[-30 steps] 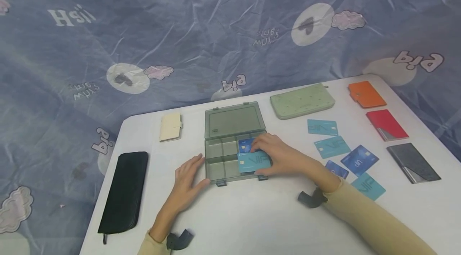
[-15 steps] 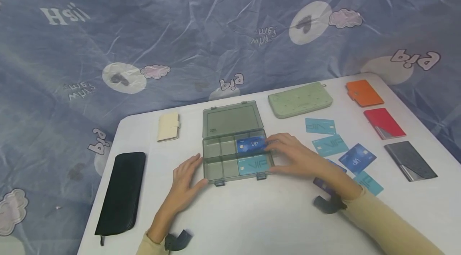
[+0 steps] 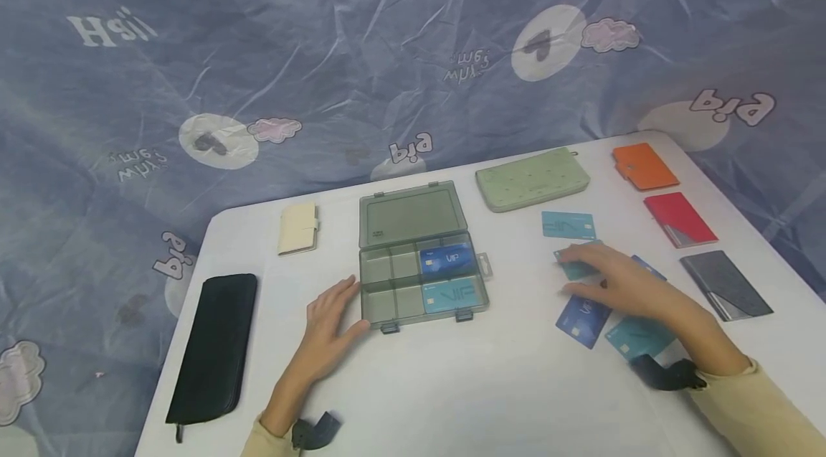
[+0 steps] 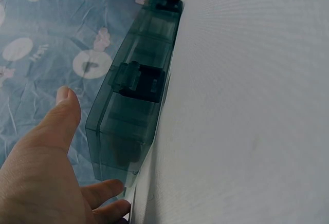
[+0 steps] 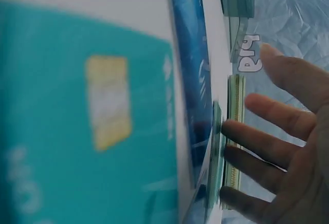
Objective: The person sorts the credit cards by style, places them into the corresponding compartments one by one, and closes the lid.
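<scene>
We see the left hand (image 3: 328, 331) reaching in from the near left, fingers extended toward the far side and thumb spread, at the left wall of a shallow rectangular box of translucent grey-green plastic (image 3: 377, 305); it grips nothing. The right hand (image 3: 622, 285) comes from the near right, fingers nearly straight and spread, pointing left over a flat teal plastic card (image 3: 577, 269) on the white table (image 3: 452, 385); it holds nothing, and we cannot tell whether it touches the card. Thin walls divide the box, whose lid lies back on the far side. In its right part, a glossy blue card (image 3: 447, 260) lies far and a teal VIP card (image 3: 449, 295) near, long axes running left to right, chips at the left.
</scene>
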`<act>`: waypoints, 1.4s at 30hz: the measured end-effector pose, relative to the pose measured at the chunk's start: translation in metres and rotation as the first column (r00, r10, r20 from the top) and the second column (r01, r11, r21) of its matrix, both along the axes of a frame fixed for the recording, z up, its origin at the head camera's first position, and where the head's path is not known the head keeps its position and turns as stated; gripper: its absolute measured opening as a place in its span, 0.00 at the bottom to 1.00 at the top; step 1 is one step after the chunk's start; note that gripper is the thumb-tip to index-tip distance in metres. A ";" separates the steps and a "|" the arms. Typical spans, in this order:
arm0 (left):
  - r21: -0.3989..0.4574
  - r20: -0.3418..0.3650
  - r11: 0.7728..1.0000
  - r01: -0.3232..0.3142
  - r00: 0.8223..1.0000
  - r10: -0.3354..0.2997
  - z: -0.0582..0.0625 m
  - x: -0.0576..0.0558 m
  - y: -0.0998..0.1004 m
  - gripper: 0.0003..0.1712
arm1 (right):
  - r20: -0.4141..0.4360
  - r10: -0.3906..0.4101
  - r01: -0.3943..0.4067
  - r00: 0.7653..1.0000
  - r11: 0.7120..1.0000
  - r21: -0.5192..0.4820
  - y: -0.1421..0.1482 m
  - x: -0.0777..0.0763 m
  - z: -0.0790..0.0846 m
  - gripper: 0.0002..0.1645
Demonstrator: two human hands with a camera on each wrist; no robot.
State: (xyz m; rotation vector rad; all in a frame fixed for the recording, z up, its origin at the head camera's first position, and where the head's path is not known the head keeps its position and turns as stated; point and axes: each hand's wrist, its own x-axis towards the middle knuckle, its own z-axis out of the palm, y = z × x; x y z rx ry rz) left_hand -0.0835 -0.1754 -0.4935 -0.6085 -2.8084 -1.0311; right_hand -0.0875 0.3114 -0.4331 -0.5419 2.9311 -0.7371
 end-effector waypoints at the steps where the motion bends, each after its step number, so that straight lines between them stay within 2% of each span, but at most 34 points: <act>1: -0.001 -0.001 1.000 0.000 1.000 0.000 0.000 0.000 0.000 0.37 | 0.015 0.001 -0.001 1.000 1.000 0.008 0.000 0.001 0.001 0.31; 4: 0.003 0.003 1.000 0.000 1.000 0.000 0.001 0.000 -0.001 0.37 | 0.037 0.015 -0.016 0.999 0.999 0.029 -0.004 0.002 0.001 0.32; 8: 0.003 0.004 1.000 -0.001 1.000 0.001 0.001 0.000 -0.001 0.37 | 0.029 0.078 -0.080 0.996 0.996 0.039 -0.015 -0.001 -0.002 0.33; 12: 0.010 -0.002 1.000 0.002 1.000 -0.002 0.001 0.001 0.001 0.37 | 0.024 0.161 -0.161 0.987 0.987 0.012 -0.030 -0.007 -0.007 0.33; 15: 0.014 -0.008 1.000 0.006 1.000 -0.006 -0.002 0.002 0.001 0.37 | 0.021 0.184 -0.184 0.983 0.983 -0.004 -0.040 -0.016 -0.008 0.33; 18: 0.020 -0.010 1.000 0.013 1.000 -0.013 -0.003 0.002 0.001 0.37 | -0.022 0.152 -0.151 0.988 0.988 0.023 -0.040 -0.025 -0.008 0.32; 22: 0.014 -0.011 1.000 0.016 1.000 -0.016 -0.001 0.002 0.001 0.37 | -0.102 0.098 -0.087 0.990 0.990 0.110 -0.034 -0.035 -0.011 0.32; 25: 0.011 -0.014 1.000 0.015 1.000 -0.015 0.001 0.001 0.001 0.37 | -0.117 0.073 -0.054 0.990 0.986 0.159 -0.031 -0.040 -0.012 0.33; 31: 0.010 -0.016 1.000 0.005 1.000 -0.005 0.003 0.001 -0.001 0.37 | -0.085 0.051 -0.036 0.995 0.984 0.174 -0.036 -0.048 -0.010 0.34; 37: 0.017 0.000 1.000 0.006 1.000 -0.006 0.002 0.001 -0.001 0.38 | -0.025 0.047 -0.043 0.999 0.989 0.144 -0.039 -0.051 -0.010 0.31; 42: 0.013 -0.008 1.000 0.011 1.000 -0.011 0.002 0.001 0.000 0.37 | 0.011 -0.005 0.003 1.000 0.987 0.161 -0.038 -0.050 -0.010 0.36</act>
